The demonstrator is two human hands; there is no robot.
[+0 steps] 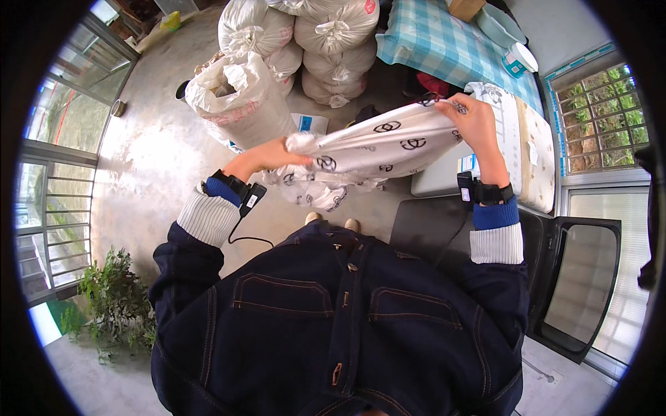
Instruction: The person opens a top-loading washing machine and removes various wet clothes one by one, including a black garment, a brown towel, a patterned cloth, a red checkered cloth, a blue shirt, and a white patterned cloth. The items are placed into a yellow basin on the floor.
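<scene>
A white cloth (390, 138) with black printed logos is stretched between my two hands, above the floor in front of me. My left hand (270, 156) grips its bunched end, and part of the fabric hangs in loose folds below. Higher and to the right, my right hand (471, 119) pinches the other end near the edge. Folds hide some of my left fingers. Both wrists wear black straps with small devices, and a cable runs from the left one.
Stuffed white woven sacks (333, 47) are stacked ahead, with an open sack (239, 104) before them. A table with a blue checked cloth (432, 39) stands at the back right. A dark grey panel (421, 221) lies close on my right. A leafy plant (117, 301) is at left.
</scene>
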